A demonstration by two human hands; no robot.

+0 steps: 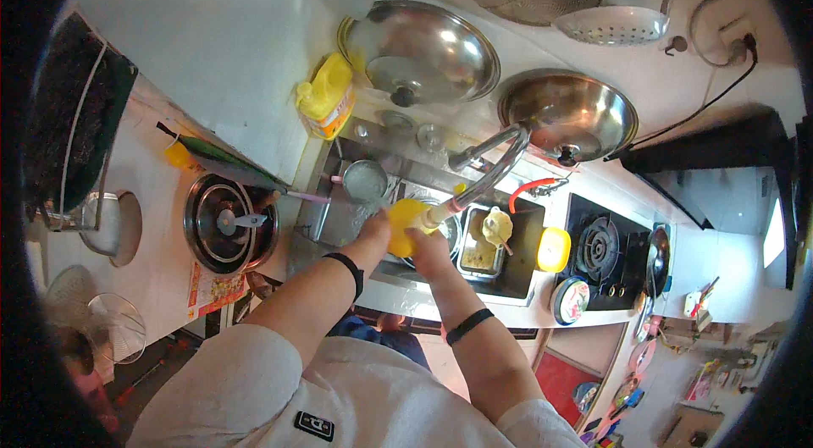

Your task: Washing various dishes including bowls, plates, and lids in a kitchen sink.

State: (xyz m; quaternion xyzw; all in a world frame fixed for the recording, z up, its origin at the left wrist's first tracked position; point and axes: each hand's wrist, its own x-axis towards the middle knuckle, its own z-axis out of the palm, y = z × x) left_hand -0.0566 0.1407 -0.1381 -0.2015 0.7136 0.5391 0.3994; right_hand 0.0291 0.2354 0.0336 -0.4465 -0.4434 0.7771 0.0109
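Observation:
My left hand [377, 229] and my right hand [429, 249] hold a yellow plastic container [400, 227] between them, tilted under the end of a curved metal faucet [488, 180]. Water splashes beside my left hand in the sink. Behind the container a round metal vessel is partly hidden. To its right a rectangular metal basin [470, 266] holds a pale yellow ladle-like scoop [497, 227] and some liquid. A small saucepan [364, 180] lies at the sink's left part.
A yellow square container [554, 250] and a round patterned tin [570, 300] stand between sink and gas stove [598, 246]. Two large metal lids [438, 48] [584, 108] lean on the wall, near a yellow jug [327, 95]. Metal bowls [219, 224] sit on the left counter.

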